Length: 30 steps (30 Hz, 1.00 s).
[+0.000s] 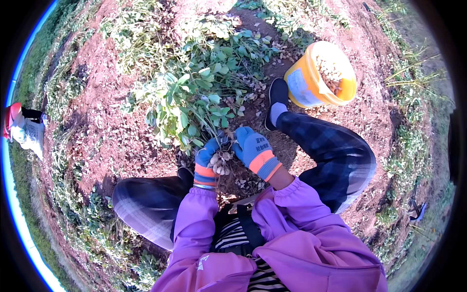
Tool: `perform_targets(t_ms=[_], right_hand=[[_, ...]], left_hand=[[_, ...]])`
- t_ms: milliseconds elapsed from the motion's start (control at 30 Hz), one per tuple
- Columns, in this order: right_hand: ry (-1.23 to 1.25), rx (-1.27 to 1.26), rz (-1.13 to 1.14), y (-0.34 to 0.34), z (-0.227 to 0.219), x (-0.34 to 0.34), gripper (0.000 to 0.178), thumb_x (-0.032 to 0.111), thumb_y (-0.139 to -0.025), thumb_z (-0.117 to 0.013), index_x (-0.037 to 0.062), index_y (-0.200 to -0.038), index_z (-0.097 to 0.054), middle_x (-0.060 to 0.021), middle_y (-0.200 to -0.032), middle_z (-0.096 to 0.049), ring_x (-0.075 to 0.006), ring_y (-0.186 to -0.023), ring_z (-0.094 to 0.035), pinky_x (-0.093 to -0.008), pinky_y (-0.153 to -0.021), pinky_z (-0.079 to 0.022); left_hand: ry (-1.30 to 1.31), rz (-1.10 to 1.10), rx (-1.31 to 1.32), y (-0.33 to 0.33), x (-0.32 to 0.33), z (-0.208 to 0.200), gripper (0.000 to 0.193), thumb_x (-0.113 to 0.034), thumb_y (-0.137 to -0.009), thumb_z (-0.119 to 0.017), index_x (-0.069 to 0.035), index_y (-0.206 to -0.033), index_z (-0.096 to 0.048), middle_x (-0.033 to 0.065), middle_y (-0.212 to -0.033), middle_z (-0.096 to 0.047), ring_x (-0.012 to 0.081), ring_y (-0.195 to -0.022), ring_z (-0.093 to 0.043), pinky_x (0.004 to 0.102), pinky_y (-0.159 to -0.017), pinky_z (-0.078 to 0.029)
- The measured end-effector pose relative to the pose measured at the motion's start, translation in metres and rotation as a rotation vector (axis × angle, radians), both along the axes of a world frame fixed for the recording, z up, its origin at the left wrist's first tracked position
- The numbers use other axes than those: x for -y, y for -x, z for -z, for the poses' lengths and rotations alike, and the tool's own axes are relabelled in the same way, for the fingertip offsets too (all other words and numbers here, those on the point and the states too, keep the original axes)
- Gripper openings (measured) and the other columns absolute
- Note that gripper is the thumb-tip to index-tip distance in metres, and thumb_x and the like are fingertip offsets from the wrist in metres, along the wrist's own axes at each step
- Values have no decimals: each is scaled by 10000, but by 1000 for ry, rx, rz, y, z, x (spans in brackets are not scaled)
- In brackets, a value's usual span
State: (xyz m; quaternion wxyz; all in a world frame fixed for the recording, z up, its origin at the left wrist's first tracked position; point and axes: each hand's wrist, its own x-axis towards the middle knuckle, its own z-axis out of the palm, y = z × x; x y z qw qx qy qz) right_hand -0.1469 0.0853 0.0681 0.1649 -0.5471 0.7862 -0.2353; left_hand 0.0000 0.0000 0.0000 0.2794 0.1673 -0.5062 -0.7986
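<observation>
Writing: dark printed characters across the back of the grey-blue right glove; pale label on the yellow bucket, its print too small to make out; small white mark on the purple jacket.

Materials: gloves knitted at the cuff, banded orange and grey-blue. Jacket sleeves smooth, gathered at the wrists. Striped shirt beneath, dark checked trousers. Soil reddish, crumbly, strewn with leaf litter. Bucket round, plastic, with a thick rim, just beside the dark right shoe; tan peanuts heaped inside.

Specimen: peanut plant, leafy, green oval leaflets, top pointing away from the person, root end between the hands, in front of the lap. Pale, knobbly pods clustered at the roots beside the left hand.

Grip: left hand closed round the stem bases. Right hand with bent fingers at the root end; cannot tell whether it pinches anything
</observation>
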Motion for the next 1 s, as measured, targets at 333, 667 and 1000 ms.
perform_targets(t_ms=[333, 667, 1000], right_hand=[[-77, -299, -42, -2, -13, 1, 117, 91, -772, -472, 40, -877, -472, -151, -836, -518, -283, -706, -578, -380, -550, -479], [190, -236, 339, 113, -37, -2, 193, 155, -763, -576, 44, -897, -492, -198, -826, -547, -383, -755, -538, -430, -631, -428], [289, -701, 488, 248, -126, -18, 403, 267, -737, -614, 47, -1064, -528, -170, -1034, -520, -325, -903, -542, -381, -774, -441]], left_hand=[[-359, 19, 4, 6, -7, -19, 323, -150, -864, -477, -6, -1152, -494, 121, -1101, -553, 248, -978, -548, 328, -864, -432], [-144, -45, -44, -5, 3, -11, 349, -125, -883, -426, 1, -1208, -445, 95, -1096, -553, 214, -949, -555, 323, -825, -459], [-835, 81, -70, 7, 11, -25, 312, -275, -865, -483, -36, -1046, -570, 23, -673, -581, 130, -484, -538, 271, -416, -467]])
